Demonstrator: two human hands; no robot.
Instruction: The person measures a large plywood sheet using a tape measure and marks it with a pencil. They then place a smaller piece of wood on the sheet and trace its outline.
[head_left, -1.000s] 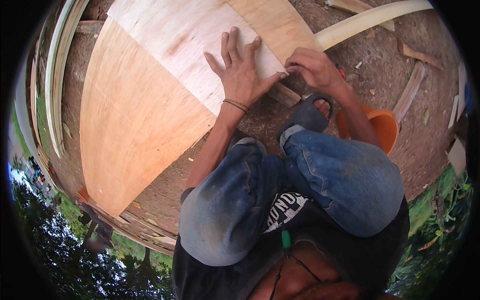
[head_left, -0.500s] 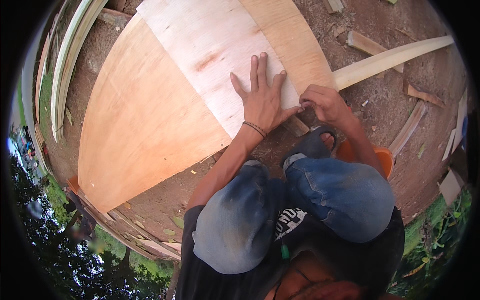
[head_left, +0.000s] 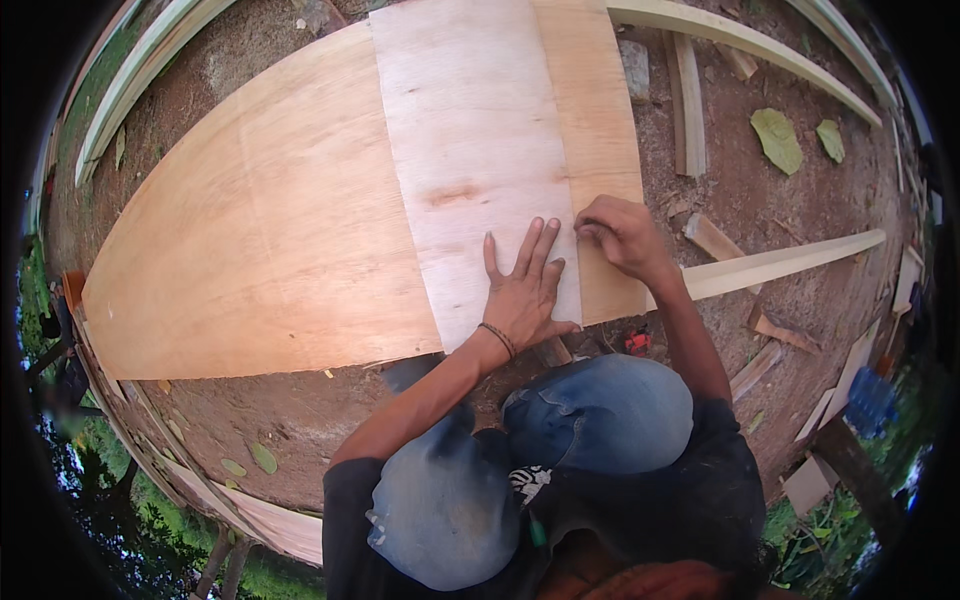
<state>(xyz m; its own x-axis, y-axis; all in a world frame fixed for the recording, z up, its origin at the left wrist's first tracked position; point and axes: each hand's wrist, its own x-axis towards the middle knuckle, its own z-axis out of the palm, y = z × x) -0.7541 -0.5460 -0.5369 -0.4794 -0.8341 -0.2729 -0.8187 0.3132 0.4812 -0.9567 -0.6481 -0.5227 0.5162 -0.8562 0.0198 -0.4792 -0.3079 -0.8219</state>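
A pale whitish plywood strip (head_left: 470, 110) lies across a larger orange-tan plywood sheet (head_left: 250, 230), which shows on both sides of it. My left hand (head_left: 522, 302) rests flat on the strip near its close end, fingers spread and thumb out toward the right edge. At that right edge, farther up, my right hand (head_left: 622, 238) is closed with its fingertips pinched together over the seam between strip and sheet. Whatever is in the pinch, if anything, is too small or hidden to make out.
A long pale batten (head_left: 790, 265) extends right from beside the sheet. Wood offcuts (head_left: 715, 238) and large green leaves (head_left: 777, 140) lie on the dirt. Long timber strips (head_left: 135, 90) run at the far left. A small red object (head_left: 637, 342) sits by my knee.
My right hand has moved up along the strip's right edge, away from the left thumb. My left hand stays flat on the strip. The whole view has shifted and turned.
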